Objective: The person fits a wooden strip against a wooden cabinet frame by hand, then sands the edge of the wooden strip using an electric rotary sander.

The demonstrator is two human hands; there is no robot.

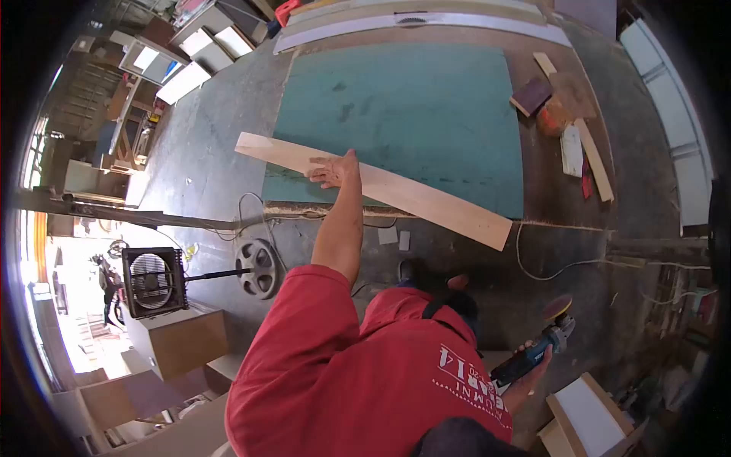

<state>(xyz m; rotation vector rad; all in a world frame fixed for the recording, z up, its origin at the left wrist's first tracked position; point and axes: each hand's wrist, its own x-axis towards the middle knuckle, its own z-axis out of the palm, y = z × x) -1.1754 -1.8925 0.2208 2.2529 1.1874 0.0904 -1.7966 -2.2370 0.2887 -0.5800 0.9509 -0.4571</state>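
Note:
My left hand (329,170) is on a long pale wooden board (434,201), its fingers across the face and its thumb near the far edge. The board slants over a green table top (403,99), and its right end juts past the near table edge. Down at my right side, my right hand (539,365) is wrapped round the body of an angle grinder (525,364). A round yellow-rimmed sanding disc (558,308) is fitted on its head, apart from the board.
On the table's right lie a sanding block (531,97), wood strips (595,164) and a white piece (571,151). A cable (544,276) hangs from the near edge. A fan (154,282) with a round base (259,268) stands left. A box (590,415) sits lower right.

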